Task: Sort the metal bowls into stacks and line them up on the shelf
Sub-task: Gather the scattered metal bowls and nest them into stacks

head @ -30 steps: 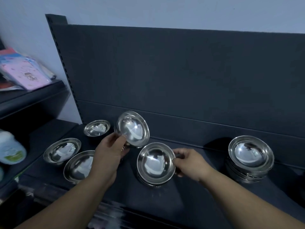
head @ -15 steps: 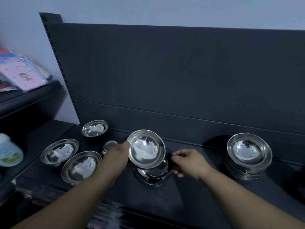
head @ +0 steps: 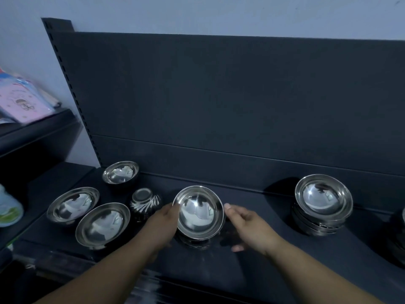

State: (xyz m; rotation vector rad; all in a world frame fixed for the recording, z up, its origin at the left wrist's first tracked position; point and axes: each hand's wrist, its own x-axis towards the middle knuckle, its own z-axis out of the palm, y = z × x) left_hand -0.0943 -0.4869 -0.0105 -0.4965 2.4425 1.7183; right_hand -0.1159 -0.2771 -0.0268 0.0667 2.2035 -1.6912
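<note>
On the dark shelf (head: 274,266) a shiny metal bowl (head: 198,212) sits nested on another bowl, of which only a dark edge shows beneath. My left hand (head: 161,224) grips the top bowl's left rim, thumb on the edge. My right hand (head: 247,227) cups the right side of this pair, thumb by the rim and fingers curled low around the base. Left of it lie two wide bowls (head: 73,204) (head: 103,224), a small deep bowl (head: 120,174) and an upside-down ribbed bowl (head: 144,202). A taller stack of bowls (head: 323,201) stands at the right.
The shelf's dark back panel (head: 219,106) rises right behind the bowls. To the left, another shelving unit holds pink packets (head: 19,104) and a white bottle (head: 8,210). A dark object (head: 400,238) shows at the right edge.
My left hand carried the bowl from the left, lowered it and set it into the bowl that my right hand steadies. The upside-down ribbed bowl is now uncovered.
</note>
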